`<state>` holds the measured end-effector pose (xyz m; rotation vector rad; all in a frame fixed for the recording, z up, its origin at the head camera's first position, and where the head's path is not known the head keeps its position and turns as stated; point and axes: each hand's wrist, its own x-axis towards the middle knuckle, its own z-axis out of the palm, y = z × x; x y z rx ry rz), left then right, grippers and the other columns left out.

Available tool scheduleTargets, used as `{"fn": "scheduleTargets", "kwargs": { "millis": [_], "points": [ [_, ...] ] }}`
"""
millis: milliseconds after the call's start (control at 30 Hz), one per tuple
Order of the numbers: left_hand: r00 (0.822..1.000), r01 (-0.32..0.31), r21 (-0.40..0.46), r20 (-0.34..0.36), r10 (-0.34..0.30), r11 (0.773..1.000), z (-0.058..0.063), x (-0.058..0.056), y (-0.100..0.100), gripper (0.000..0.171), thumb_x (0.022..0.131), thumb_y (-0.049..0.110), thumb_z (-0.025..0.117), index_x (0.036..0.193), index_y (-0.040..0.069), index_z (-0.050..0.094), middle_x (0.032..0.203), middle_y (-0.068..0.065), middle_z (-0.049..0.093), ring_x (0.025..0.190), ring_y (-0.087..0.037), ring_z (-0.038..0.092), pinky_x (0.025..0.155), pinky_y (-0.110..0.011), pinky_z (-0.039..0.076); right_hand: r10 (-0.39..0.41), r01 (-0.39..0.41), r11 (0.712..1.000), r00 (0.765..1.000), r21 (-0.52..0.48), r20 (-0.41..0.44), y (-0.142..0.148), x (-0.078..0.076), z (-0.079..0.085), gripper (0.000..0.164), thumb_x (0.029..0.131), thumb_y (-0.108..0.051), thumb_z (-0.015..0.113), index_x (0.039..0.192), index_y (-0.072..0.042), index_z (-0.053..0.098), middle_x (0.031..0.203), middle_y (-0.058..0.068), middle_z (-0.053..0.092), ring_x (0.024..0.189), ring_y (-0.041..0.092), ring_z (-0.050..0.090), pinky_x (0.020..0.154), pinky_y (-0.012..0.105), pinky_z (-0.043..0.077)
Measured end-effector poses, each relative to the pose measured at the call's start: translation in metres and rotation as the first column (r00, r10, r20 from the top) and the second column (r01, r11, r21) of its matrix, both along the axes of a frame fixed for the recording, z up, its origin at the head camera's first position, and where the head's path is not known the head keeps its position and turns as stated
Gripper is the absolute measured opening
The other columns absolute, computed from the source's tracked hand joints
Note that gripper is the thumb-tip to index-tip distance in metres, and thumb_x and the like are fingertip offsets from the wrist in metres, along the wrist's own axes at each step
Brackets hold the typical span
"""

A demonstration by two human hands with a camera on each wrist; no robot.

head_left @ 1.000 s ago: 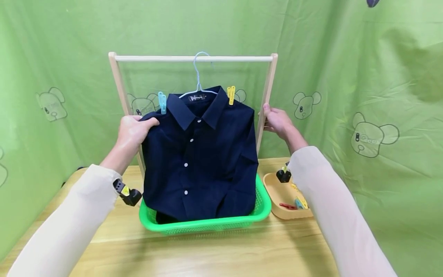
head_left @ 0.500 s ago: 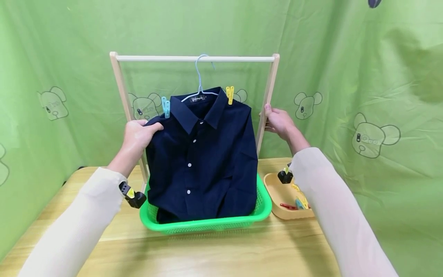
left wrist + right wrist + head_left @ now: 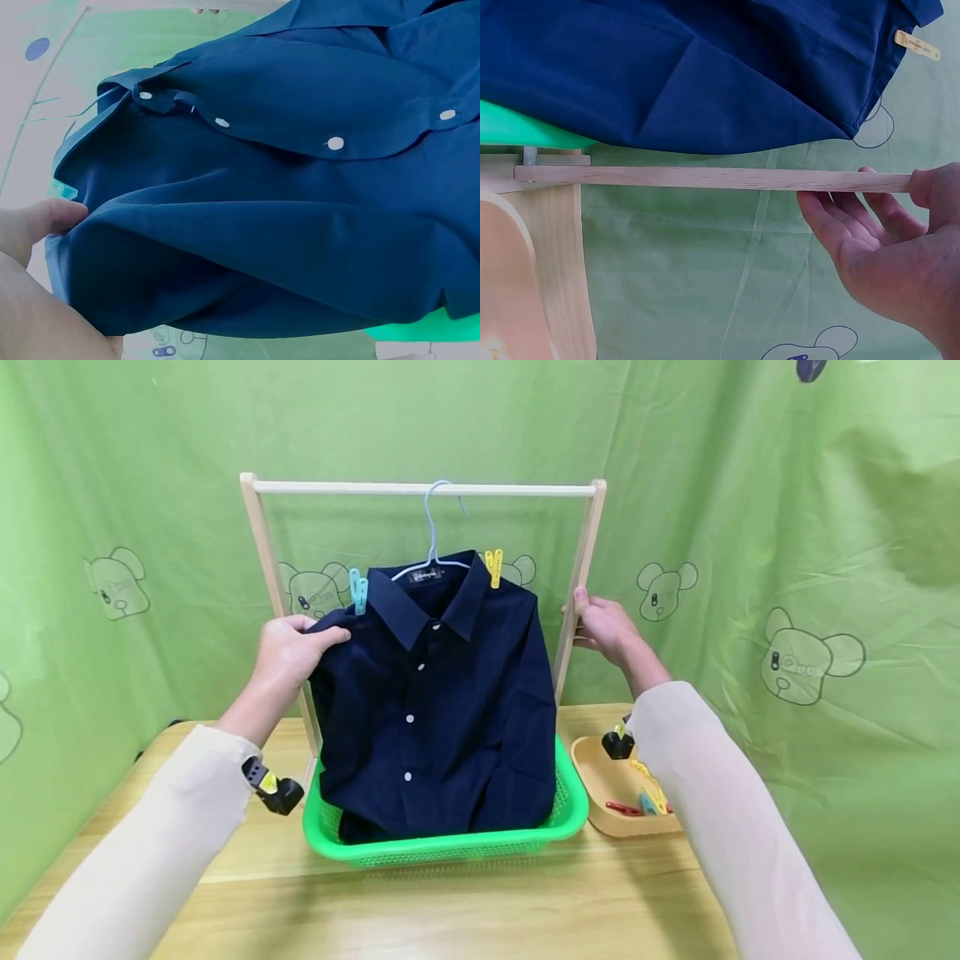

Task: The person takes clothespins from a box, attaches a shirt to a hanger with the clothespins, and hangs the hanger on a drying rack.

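Observation:
A dark navy shirt [image 3: 450, 710] with white buttons hangs on a pale blue wire hanger [image 3: 431, 531], hooked over the bar of a wooden rack [image 3: 337, 488]. A light blue clothespin [image 3: 358, 592] clips one shoulder, a yellow clothespin [image 3: 493, 568] the other. My left hand [image 3: 291, 647] pinches the shirt's shoulder between thumb and fingers; in the left wrist view the thumb [image 3: 64, 216] lies on the cloth. My right hand [image 3: 606, 625] grips the rack's right upright, and the right wrist view shows its fingers [image 3: 855, 217] against the wooden post [image 3: 705, 178].
The shirt's lower part sits in a green basket [image 3: 457, 847] on the wooden table [image 3: 480, 910]. To its right, an orange tray [image 3: 600, 777] holds several clothespins, partly hidden by the right sleeve. Green curtains surround the table.
The shirt's left-side shoulder and blue clothespin have shifted slightly right and down, the left hand moving right and then partly back left. The right hand stays on the upright.

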<state>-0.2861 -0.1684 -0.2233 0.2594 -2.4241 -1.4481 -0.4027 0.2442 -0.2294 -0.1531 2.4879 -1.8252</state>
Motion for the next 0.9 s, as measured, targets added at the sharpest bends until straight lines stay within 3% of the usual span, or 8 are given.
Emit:
{"fn": "scheduleTargets", "kwargs": {
  "millis": [133, 333, 533, 700, 800, 900],
  "points": [
    [1.0, 0.016, -0.029, 0.017, -0.016, 0.999, 0.001, 0.006, -0.004, 0.039, 0.087, 0.037, 0.077, 0.105, 0.005, 0.065, 0.11, -0.004, 0.057, 0.098, -0.021, 0.05, 0.08, -0.029, 0.043, -0.004, 0.004, 1.0, 1.0, 0.017, 0.004, 0.0, 0.0, -0.001, 0.064, 0.108, -0.045, 0.035, 0.158, -0.005, 0.029, 0.154, 0.023, 0.041, 0.144, 0.037, 0.043, 0.115, 0.043, 0.04],
    [0.999, 0.049, -0.036, 0.013, -0.049, 0.998, 0.0, 0.017, -0.013, 0.053, 0.088, 0.05, 0.074, 0.117, 0.006, 0.065, 0.123, -0.009, 0.059, 0.112, -0.025, 0.051, 0.091, -0.035, 0.044, -0.011, 0.012, 1.0, 1.0, 0.02, -0.015, -0.002, -0.001, -0.001, 0.064, 0.108, -0.046, 0.034, 0.157, -0.004, 0.031, 0.152, 0.024, 0.042, 0.142, 0.037, 0.045, 0.114, 0.043, 0.041],
    [1.0, 0.012, -0.001, 0.004, -0.012, 1.0, -0.001, 0.022, -0.019, 0.062, 0.091, 0.068, 0.056, 0.112, 0.011, 0.068, 0.116, -0.005, 0.057, 0.103, -0.022, 0.047, 0.085, -0.035, 0.04, -0.005, 0.005, 1.0, 1.0, 0.004, -0.022, -0.002, 0.0, -0.002, 0.064, 0.108, -0.045, 0.035, 0.156, -0.002, 0.031, 0.15, 0.025, 0.042, 0.142, 0.038, 0.045, 0.114, 0.043, 0.041],
    [1.0, -0.017, 0.034, 0.003, 0.017, 0.999, -0.004, 0.022, -0.026, 0.064, 0.096, 0.065, 0.047, 0.121, 0.01, 0.068, 0.135, -0.008, 0.058, 0.119, -0.023, 0.048, 0.102, -0.039, 0.038, -0.017, 0.017, 1.0, 0.999, 0.005, -0.041, -0.004, 0.003, -0.002, 0.065, 0.108, -0.047, 0.035, 0.154, -0.001, 0.035, 0.148, 0.026, 0.043, 0.141, 0.038, 0.046, 0.113, 0.043, 0.042],
    [1.0, -0.021, 0.05, 0.005, 0.021, 0.999, -0.009, 0.023, -0.032, 0.062, 0.098, 0.062, 0.046, 0.12, 0.007, 0.067, 0.114, -0.001, 0.067, 0.109, -0.017, 0.057, 0.098, -0.033, 0.042, -0.025, 0.026, 1.0, 0.999, 0.012, -0.047, -0.004, 0.004, -0.002, 0.065, 0.107, -0.048, 0.036, 0.153, -0.002, 0.038, 0.147, 0.027, 0.043, 0.14, 0.038, 0.047, 0.113, 0.042, 0.043],
    [1.0, -0.007, 0.065, 0.001, 0.007, 0.998, -0.015, 0.023, -0.039, 0.059, 0.099, 0.058, 0.047, 0.114, 0.004, 0.067, 0.084, 0.013, 0.065, 0.087, -0.006, 0.061, 0.086, -0.022, 0.046, -0.031, 0.031, 0.999, 0.999, 0.008, -0.043, -0.002, 0.005, -0.002, 0.064, 0.108, -0.048, 0.036, 0.152, -0.002, 0.038, 0.146, 0.026, 0.044, 0.141, 0.038, 0.046, 0.113, 0.043, 0.042]
  ]
}}
